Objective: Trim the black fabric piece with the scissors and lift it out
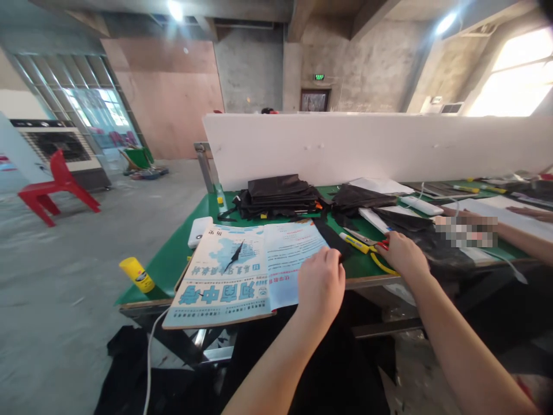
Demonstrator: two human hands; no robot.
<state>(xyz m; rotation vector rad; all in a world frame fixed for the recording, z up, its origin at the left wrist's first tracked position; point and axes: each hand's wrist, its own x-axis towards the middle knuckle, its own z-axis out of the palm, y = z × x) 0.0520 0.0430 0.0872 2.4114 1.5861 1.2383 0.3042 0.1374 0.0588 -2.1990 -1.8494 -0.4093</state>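
Bent fingers close my left hand (322,281) at the right edge of a blue-and-white printed booklet (228,288). A black strip of material (332,237) runs beside those fingers; what they hold, if anything, is hidden. A small dark pointed scrap (235,255) lies on the booklet's cover. Farther right, my right hand (404,256) grips the red handles of scissors (365,238), whose blades point left over the table. Under and beside them are a yellow-and-white tube (355,242) and a curved yellow piece (382,265).
Folded black sheets (279,196) are stacked behind the booklet, with more black material (360,200) alongside. A yellow glue stick (137,274) stands at the green table's (177,248) left corner. Another person's arm (518,236) reaches in from the right. A white panel (345,150) borders the back.
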